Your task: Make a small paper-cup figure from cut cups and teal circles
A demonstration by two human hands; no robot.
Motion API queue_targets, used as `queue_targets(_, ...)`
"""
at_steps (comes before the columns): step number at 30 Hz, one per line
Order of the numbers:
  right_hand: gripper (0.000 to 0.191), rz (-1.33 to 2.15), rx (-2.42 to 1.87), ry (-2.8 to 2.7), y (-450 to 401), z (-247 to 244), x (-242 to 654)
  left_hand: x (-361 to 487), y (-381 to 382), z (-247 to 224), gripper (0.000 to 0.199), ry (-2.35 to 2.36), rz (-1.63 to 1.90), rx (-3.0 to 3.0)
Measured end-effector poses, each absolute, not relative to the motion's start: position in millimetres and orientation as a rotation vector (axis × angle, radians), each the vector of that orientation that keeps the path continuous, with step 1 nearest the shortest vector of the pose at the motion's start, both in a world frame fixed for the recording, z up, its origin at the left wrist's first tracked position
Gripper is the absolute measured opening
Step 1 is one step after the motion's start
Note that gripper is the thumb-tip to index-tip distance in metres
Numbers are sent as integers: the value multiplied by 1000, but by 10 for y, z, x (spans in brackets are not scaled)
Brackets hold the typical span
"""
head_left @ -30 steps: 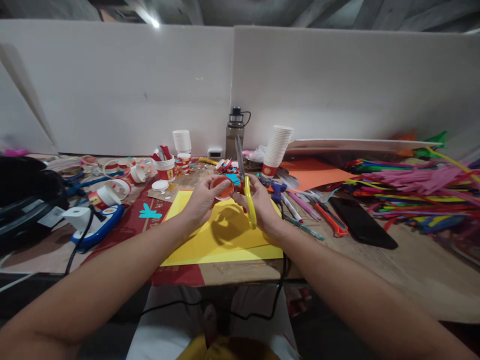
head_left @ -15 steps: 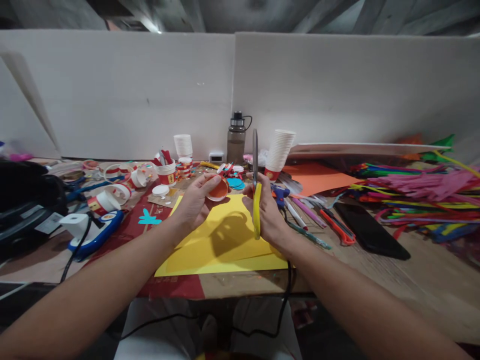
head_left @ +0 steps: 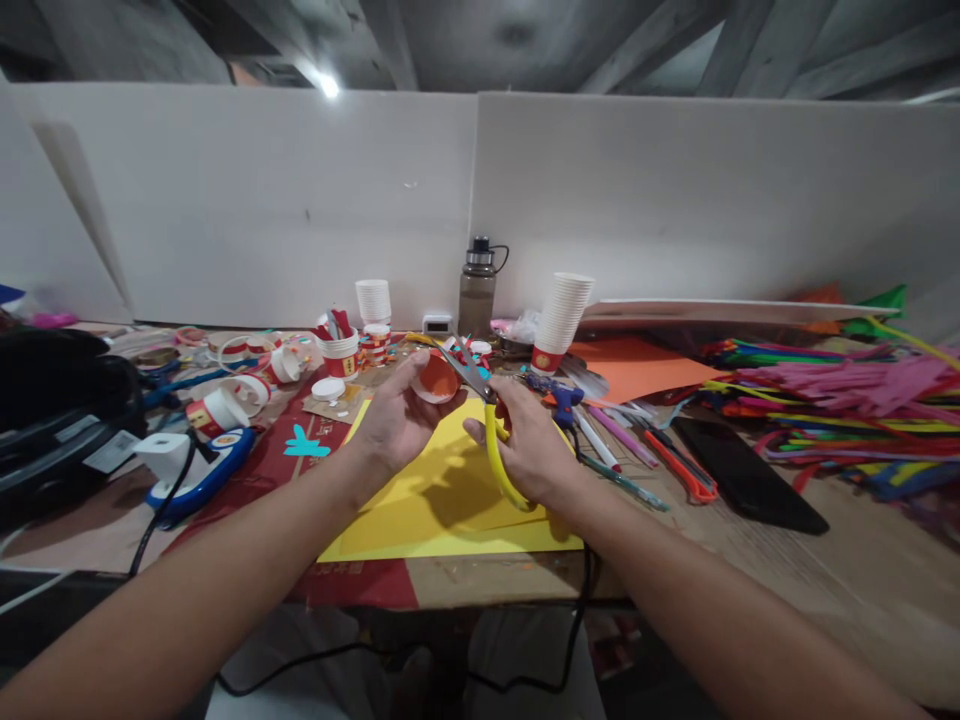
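Observation:
Above the yellow paper, my left hand is closed on a small round piece with an orange-red face and a pale rim. My right hand grips yellow-handled scissors. Their blades are spread and point up and left, close to the right edge of the round piece; whether they touch it I cannot tell. Both hands cast a shadow on the yellow paper.
Stacked white cups, a bottle and a red-and-white cup stand behind. A power strip lies left; a glue gun, pens, a cutter, a phone and colourful strips lie right.
The scissors have swung from upright to tilted left, and their blades are now open beside the round piece. The view has shifted slightly, with the scene lower in it.

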State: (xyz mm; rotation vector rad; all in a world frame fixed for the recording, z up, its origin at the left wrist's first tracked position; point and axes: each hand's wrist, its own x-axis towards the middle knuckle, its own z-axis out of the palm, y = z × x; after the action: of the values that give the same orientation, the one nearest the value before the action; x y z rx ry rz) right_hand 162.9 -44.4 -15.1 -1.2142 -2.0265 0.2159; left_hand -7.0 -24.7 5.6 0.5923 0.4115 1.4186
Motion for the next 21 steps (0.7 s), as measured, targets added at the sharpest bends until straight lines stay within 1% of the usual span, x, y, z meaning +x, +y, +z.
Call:
queue_targets(8,47,116,-1169,-2079,-433,-176,1626,-56,-295,65,9,346,1353,565)
queue_targets(15,47,104,-1162,-2067,-429,-181,1625,-45,-304,57,11,353,1340,556)
queue_targets(21,43,98,-1140,-2077,-431,-174,1624,-44,-300,47,9,336,1343,552)
